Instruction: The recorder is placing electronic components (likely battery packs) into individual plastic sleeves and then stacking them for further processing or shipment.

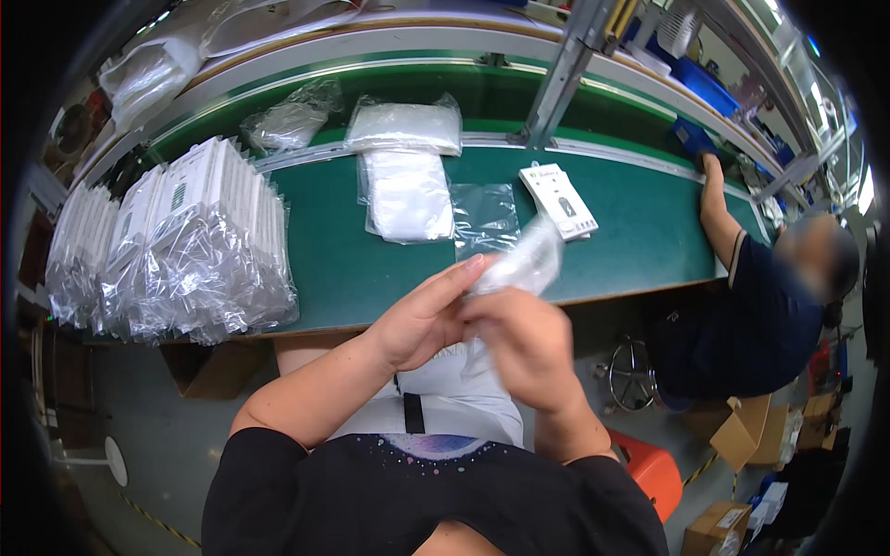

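A clear plastic bag (530, 261), smeared by motion, is held up over the table's front edge; whether a box lies inside it, I cannot make out. My left hand (422, 320) grips its near left side, thumb uppermost. Curled and blurred, the fingers of my right hand (524, 338) close on the bag's near end, right beside the left hand. Just beyond the bag, a small stack of flat white boxes (560, 199) with a printed picture lies on the green table (640, 218). Left of those boxes a single flat clear bag (484, 211) rests on the tabletop.
Bagged white boxes (190, 232) stand in packed rows at the left. Stacks of clear bags (408, 190) lie mid-table, and a crumpled bag (295, 116) sits behind. A metal post (565, 79) rises at the back. At the right another person (751, 306) reaches toward a blue bin (688, 137).
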Tool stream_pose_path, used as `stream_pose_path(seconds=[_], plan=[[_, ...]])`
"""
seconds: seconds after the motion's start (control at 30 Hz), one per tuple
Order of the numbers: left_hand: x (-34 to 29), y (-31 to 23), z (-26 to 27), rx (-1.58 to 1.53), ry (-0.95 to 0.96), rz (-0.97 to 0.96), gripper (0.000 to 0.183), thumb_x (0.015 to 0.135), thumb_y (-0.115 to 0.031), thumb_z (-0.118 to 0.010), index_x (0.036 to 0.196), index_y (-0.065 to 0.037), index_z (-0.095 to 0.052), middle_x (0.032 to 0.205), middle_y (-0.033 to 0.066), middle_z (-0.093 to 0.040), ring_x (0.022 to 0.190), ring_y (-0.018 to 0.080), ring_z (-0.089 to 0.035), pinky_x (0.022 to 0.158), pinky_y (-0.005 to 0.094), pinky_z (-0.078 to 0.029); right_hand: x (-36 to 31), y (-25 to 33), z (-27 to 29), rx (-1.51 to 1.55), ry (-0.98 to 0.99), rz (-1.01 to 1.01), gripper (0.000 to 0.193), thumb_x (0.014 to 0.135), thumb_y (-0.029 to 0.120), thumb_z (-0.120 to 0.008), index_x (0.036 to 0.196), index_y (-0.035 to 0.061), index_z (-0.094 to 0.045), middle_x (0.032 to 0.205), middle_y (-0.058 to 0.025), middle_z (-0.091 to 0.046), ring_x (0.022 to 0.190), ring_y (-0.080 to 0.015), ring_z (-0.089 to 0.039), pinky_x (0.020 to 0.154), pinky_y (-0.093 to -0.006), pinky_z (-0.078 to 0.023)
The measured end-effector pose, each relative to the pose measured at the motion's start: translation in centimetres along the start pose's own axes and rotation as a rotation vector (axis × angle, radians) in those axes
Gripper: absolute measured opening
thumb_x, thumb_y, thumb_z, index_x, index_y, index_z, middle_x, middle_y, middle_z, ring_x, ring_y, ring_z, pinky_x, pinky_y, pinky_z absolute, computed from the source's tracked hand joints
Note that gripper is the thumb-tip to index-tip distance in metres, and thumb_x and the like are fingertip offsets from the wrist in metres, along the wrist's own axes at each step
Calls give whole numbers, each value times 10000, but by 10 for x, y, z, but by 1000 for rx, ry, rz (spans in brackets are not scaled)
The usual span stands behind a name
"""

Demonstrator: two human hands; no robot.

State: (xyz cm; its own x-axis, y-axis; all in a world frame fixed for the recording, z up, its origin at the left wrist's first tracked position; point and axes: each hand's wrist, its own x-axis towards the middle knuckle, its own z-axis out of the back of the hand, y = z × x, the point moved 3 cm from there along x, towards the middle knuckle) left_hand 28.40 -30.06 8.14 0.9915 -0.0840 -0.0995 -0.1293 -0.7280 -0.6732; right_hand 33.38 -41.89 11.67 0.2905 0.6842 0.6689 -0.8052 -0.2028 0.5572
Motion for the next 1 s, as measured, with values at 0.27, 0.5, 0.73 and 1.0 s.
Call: stream_pose_path(seconds=[0.27, 0.5, 0.73, 1.0], plan=[[-10, -13, 31, 88, -285, -92, 528, 734, 50, -459, 1260, 51, -414, 1118, 145, -563, 994, 206, -578, 862, 312, -475, -2, -20, 13, -113, -469, -60, 166, 800, -45, -546, 956, -31, -598, 867, -104, -607, 780, -183, -559, 718, -271, -433], [-36, -35, 34, 333, -338, -87, 476, 669, 64, -438, 1139, 46, -510, 1033, 104, -582, 905, 154, -577, 808, 248, -457, -12, -77, 10, 339, -252, -569, 139, 890, 118, -538, 924, -13, -569, 786, -46, -552, 712, -109, -486, 657, -226, -398], [-94, -106, 17, 832, -556, -647, 437, 661, 68, -467, 1079, 39, -593, 1045, 108, -607, 933, 152, -568, 838, 245, -440, -12, -83, 2, 551, -187, -640, 151, 902, 168, -569, 899, 19, -541, 778, 8, -520, 734, -57, -470, 651, -212, -389], [-144, -165, 25, 1891, -1338, -992, 338, 795, -6, -517, 1125, 24, -583, 1188, 117, -555, 1135, 222, -502, 920, 301, -406, -21, -85, 11, 574, -249, -691, 192, 898, 161, -577, 982, -12, -563, 889, -30, -569, 833, -93, -525, 767, -234, -425]])
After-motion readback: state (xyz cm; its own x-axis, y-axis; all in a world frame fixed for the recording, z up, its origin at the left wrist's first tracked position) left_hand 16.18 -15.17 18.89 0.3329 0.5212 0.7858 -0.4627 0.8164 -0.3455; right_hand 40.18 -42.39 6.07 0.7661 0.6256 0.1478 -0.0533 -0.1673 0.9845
